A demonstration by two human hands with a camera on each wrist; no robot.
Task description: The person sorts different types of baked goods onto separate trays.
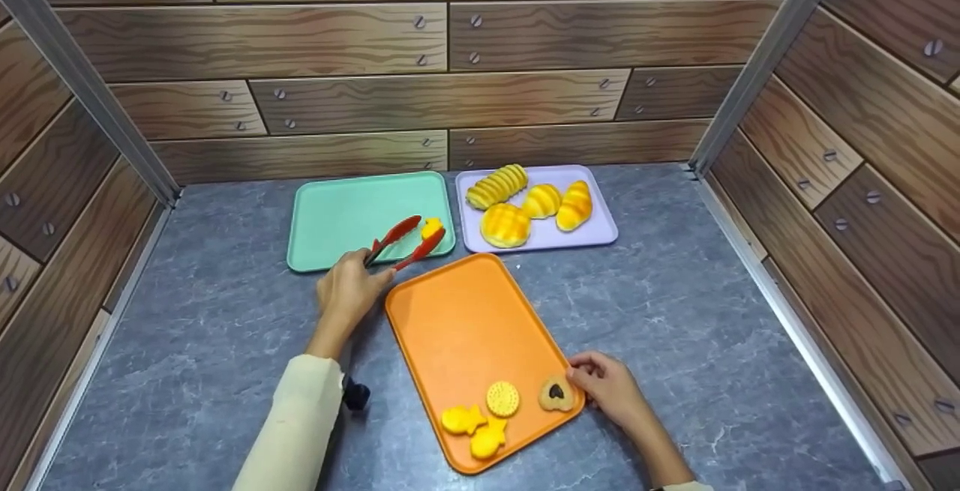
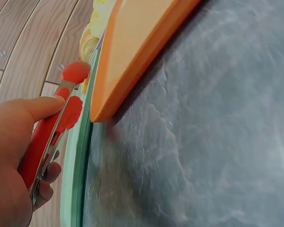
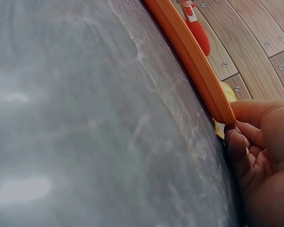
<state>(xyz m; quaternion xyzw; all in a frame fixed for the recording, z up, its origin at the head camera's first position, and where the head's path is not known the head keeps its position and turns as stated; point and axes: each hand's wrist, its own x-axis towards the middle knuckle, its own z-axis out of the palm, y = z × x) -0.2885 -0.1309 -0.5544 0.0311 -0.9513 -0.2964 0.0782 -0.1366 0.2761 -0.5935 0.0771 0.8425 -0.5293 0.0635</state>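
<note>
My left hand (image 1: 349, 292) grips a pair of red-tipped tongs (image 1: 426, 246) over the green tray (image 1: 341, 214). The tong tips stand apart, with a small yellow cookie (image 1: 431, 226) at the tray's right side between or just beyond them. In the left wrist view, thumb and fingers wrap the red tongs (image 2: 45, 142). My right hand (image 1: 611, 386) pinches the right edge of the orange tray (image 1: 472, 326), thumb near a cookie with a dark heart centre (image 1: 556, 395). Two yellow fish-shaped cookies (image 1: 462, 420) and a round yellow cookie (image 1: 502, 399) lie near that tray's front end.
Behind the orange tray, a purple tray (image 1: 600, 232) carries several toy breads, among them a round bun (image 1: 505, 225) and a ridged loaf (image 1: 497, 186). Wood-patterned walls (image 1: 375, 41) enclose the grey marbled table (image 1: 675, 288) at the back and sides.
</note>
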